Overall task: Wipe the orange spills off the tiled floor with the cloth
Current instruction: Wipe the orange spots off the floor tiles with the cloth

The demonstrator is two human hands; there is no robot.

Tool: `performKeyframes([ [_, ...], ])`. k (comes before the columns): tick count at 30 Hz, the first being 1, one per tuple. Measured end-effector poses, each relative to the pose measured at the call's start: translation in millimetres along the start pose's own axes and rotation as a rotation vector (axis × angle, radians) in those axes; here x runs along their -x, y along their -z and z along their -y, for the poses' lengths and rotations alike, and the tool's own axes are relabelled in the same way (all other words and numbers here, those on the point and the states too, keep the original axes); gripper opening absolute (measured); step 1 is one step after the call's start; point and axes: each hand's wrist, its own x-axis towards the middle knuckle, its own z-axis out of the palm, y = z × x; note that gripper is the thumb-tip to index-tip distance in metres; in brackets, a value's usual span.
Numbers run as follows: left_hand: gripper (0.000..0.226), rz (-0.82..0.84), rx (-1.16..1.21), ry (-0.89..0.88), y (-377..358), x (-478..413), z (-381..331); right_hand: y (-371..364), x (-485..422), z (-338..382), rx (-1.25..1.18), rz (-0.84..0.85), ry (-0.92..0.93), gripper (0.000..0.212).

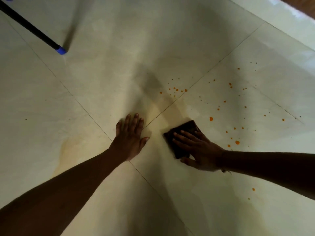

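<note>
Left hand point(130, 138) lay flat on the pale tiled floor point(85, 92); right hand point(196, 149) pressed open on a dark, seemingly folded cloth point(183, 132) beside orange droplets point(237, 142)

The scene is dim and yellowish, with a pale glare along the floor point(102, 82) at the upper right edge. A soft, broad shadow falls ahead of the left hand point(130, 138). The picture is slightly soft, and tile lines bend toward the wide-angle edges.
</note>
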Motion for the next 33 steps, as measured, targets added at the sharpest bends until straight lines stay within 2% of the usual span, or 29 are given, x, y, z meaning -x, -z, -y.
performKeyframes([
  [4,0.079,0.099,-0.012,0.018,15.1,-7.0,-0.7,1.9,-3.7,6.1,-0.102,-0.070,-0.175,0.071],
  [8,0.089,0.109,0.120,-0.121,35.1,-6.9,-37.3,-39.0,56.9,10.2,-0.110,-0.084,-0.120,0.072],
  [12,0.126,0.325,0.184,-0.141,24.4,-5.4,-95.9,-26.9,35.9,-14.8,-0.163,-0.164,-0.377,0.071],
  [15,0.147,0.365,0.118,-0.108,16.2,-5.1,-103.3,-40.7,47.7,9.3,-0.226,-0.250,-0.456,0.074],
  [17,0.149,0.386,0.094,-0.111,18.2,-3.7,-103.1,-69.8,92.8,39.0,-0.211,-0.263,-0.388,0.072],
  [19,0.150,0.423,0.093,-0.102,23.0,-3.7,-105.9,-85.0,116.1,36.8,-0.186,-0.240,-0.343,0.071],
  [22,0.150,0.425,0.069,-0.090,28.9,-3.4,-111.7,-57.9,79.2,3.8,-0.189,-0.290,-0.481,0.071],
  [25,0.144,0.371,0.003,-0.174,33.8,-3.8,-120.0,-61.8,75.5,14.1,-0.245,-0.309,-0.574,0.072],
  [27,0.137,0.390,-0.011,-0.238,38.5,-4.2,-126.3,-91.9,117.6,47.3,-0.213,-0.286,-0.482,0.072],
  [29,0.136,0.478,0.012,-0.233,44.6,-6.2,-135.7,-107.5,153.3,47.7,-0.199,-0.258,-0.412,0.071],
  [30,0.137,0.513,0.033,-0.207,46.1,-6.3,-141.4,-106.9,150.9,35.1,-0.196,-0.257,-0.432,0.070],
  [33,0.146,0.508,0.093,-0.093,42.1,-4.8,-160.7,-69.1,101.1,-13.2,-0.242,-0.305,-0.656,0.071],
])
